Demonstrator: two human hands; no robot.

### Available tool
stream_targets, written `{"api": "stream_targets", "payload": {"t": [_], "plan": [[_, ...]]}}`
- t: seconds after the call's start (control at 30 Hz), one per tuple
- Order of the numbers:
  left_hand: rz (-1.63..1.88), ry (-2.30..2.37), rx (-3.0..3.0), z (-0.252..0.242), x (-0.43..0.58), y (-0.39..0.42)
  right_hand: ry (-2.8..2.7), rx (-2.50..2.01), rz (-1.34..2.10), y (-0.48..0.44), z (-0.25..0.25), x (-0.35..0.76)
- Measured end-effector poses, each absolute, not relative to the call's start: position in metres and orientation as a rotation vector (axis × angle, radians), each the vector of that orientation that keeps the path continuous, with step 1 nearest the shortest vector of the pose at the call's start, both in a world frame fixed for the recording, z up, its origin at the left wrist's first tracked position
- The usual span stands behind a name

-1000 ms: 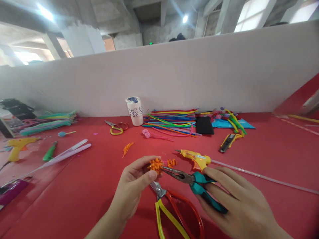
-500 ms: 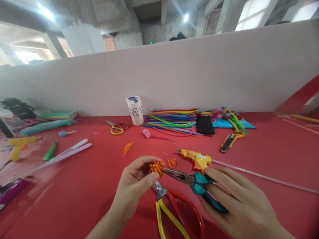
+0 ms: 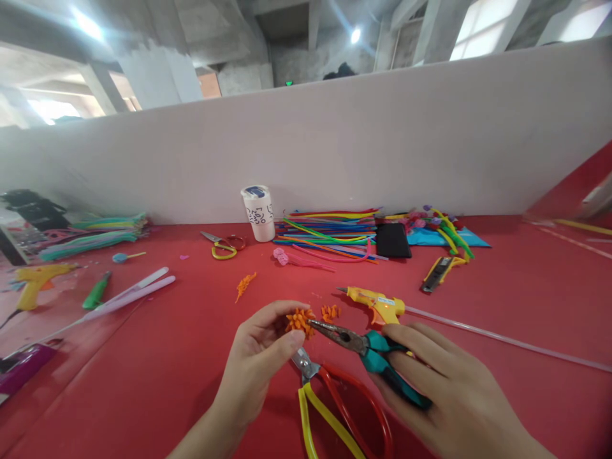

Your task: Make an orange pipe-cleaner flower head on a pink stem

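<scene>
My left hand (image 3: 258,354) pinches an orange flower (image 3: 298,320) between thumb and fingers, above the worktop (image 3: 167,357) and well in from its far edge. My right hand (image 3: 444,382) is wrapped round the handles of the pliers (image 3: 373,358), whose tips meet the flower's right side. Big scissors (image 3: 306,368) lie below, handles toward me. A glue gun (image 3: 382,306) rests just beyond my right hand; a cup (image 3: 259,217) stands near the worktop's far edge.

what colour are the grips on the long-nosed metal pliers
The long-nosed metal pliers have teal grips with black parts, seen in the head view.
</scene>
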State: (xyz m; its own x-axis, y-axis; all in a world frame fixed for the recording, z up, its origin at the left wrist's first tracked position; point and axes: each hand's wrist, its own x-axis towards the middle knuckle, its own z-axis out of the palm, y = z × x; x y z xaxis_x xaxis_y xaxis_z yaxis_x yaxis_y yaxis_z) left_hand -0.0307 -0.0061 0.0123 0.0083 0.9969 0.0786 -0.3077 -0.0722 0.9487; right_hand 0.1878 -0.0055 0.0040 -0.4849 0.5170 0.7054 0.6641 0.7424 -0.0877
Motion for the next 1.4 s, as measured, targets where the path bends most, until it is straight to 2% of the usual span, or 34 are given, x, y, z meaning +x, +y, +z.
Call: {"api": "stream_targets", "payload": {"t": [0.17,0.4,0.53,0.93,1.2,1.4], "plan": [[1.446,1.050,1.047,0.010,-0.027,-0.006,-2.227,-0.937,-0.104,-0.007,0.002,0.183],[1.398,1.063,1.149,0.007,-0.033,-0.004,-2.215,-0.881,-0.269,-0.007,0.002,0.186],[1.376,1.093,1.147,0.011,-0.031,-0.006,-2.217,-0.913,-0.206,-0.008,0.000,0.186],[1.339,0.990,1.121,0.011,-0.033,-0.006,-2.261,-1.129,0.783,-0.007,0.012,0.183],[1.319,0.991,1.017,0.009,-0.033,-0.004,-2.282,-1.118,0.327,-0.012,0.009,0.185],[1.333,1.027,1.018,0.012,-0.032,-0.004,-2.190,-1.068,0.344,-0.011,0.009,0.183]]}}
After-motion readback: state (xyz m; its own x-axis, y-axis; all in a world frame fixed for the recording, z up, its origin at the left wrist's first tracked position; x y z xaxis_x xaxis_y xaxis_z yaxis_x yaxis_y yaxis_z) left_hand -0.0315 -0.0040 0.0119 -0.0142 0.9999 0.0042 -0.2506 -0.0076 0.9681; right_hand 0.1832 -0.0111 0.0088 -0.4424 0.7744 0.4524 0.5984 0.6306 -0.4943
